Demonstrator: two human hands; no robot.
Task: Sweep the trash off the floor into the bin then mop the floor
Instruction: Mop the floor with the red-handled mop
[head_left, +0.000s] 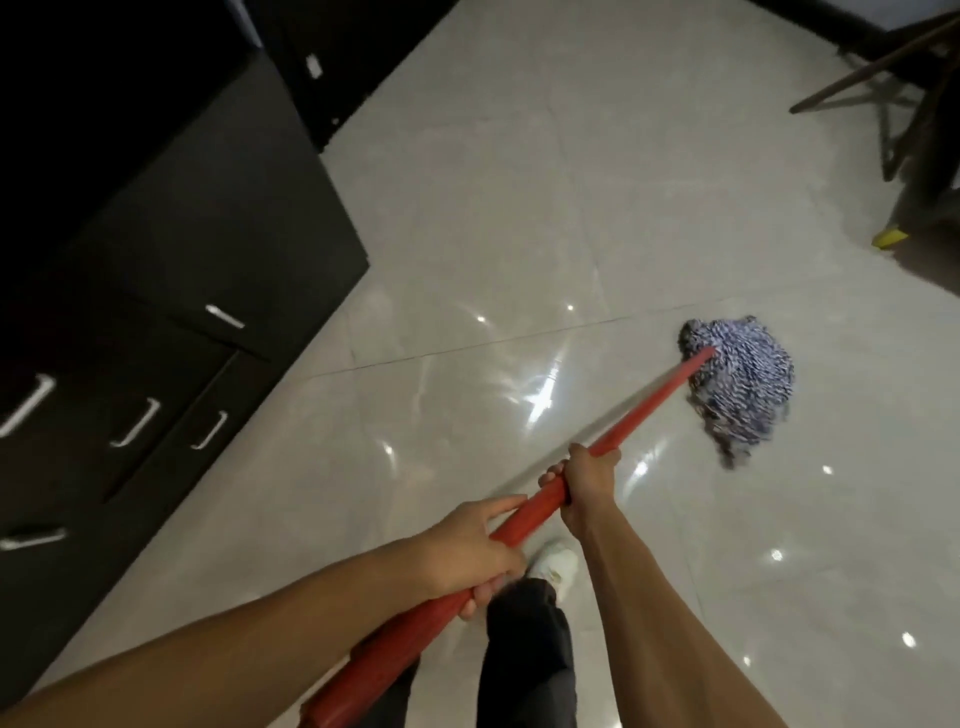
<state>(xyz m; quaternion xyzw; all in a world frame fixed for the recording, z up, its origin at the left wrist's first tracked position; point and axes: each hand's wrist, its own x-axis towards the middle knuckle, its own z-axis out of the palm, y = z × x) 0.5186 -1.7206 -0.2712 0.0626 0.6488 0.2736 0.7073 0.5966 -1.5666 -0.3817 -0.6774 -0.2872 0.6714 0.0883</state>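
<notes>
Gripping the red handle (652, 406) in both curled fists, right hand (587, 488) ahead of left hand (467, 551), with the mop head (743, 389) lying on the floor (519, 208) at two o'clock, straight along the handle's axis.

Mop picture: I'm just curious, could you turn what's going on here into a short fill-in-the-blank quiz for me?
1. The mop handle is coloured ____.
2. Of the left hand and right hand, the one gripping nearer the mop head is the ____.
3. The dark cabinets stand on the person's ____ side.
4. The shoe beneath the handle is ____.
Missing words: red; right; left; white.
</notes>
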